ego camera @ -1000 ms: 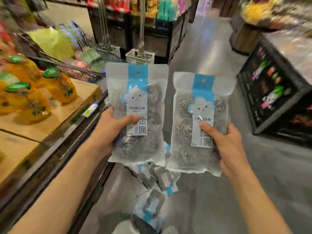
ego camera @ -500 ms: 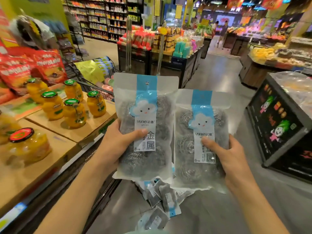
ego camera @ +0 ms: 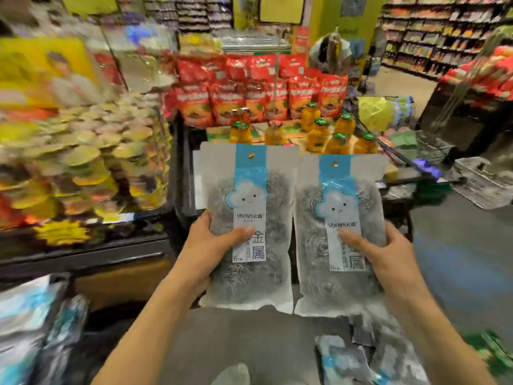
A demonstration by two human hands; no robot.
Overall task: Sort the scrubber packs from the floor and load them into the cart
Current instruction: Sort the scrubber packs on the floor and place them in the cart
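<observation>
I hold up two clear packs of steel scrubbers with blue cloud labels, side by side at chest height. My left hand (ego camera: 206, 245) grips the left scrubber pack (ego camera: 248, 207) at its lower left edge, thumb across the label. My right hand (ego camera: 388, 254) grips the right scrubber pack (ego camera: 340, 218) at its lower right edge, thumb on the label. Several more scrubber packs (ego camera: 347, 359) lie on the grey floor at the lower right. A wire cart (ego camera: 429, 148) with yellow and green goods stands at the right behind the display.
A display stand (ego camera: 280, 140) with orange jars and red bags is straight ahead. Blurred shelves of yellow goods (ego camera: 83, 162) fill the left. Packaged goods (ego camera: 30, 323) sit at the lower left. An aisle with grey floor (ego camera: 466, 259) runs to the right.
The view has swung left, so the jar display now sits ahead and the cart at the right. Both hands keep the same grip on their packs, now held level with each other.
</observation>
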